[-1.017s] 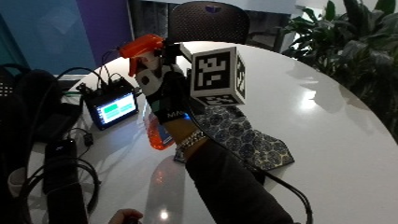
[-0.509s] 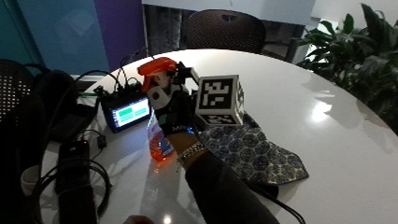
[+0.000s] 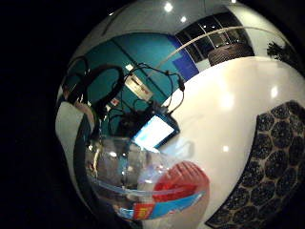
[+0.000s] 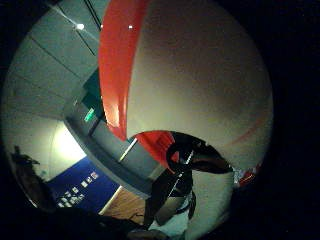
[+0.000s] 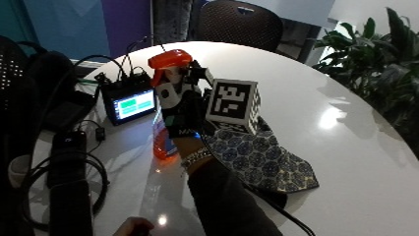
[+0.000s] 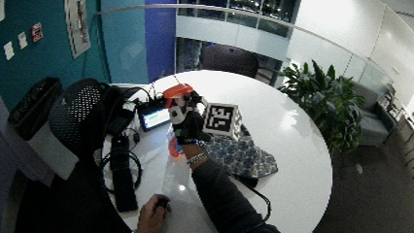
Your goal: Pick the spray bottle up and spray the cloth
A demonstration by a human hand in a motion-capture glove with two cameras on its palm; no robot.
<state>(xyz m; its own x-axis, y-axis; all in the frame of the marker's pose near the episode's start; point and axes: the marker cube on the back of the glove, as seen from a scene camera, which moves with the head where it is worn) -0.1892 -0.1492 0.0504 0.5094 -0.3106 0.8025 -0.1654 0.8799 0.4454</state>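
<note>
Gripping the spray bottle point(image 5: 164, 113) at its neck, the gloved right hand point(image 5: 180, 105) is raised over the table point(image 5: 327, 88), nozzle kept high beside the patterned cloth point(image 5: 262, 157), presumably for aiming.

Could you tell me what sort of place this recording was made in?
Probably an office or a meeting area: a round white table with a mesh office chair beside it, a potted plant, and teal walls with glass railings behind.
</note>
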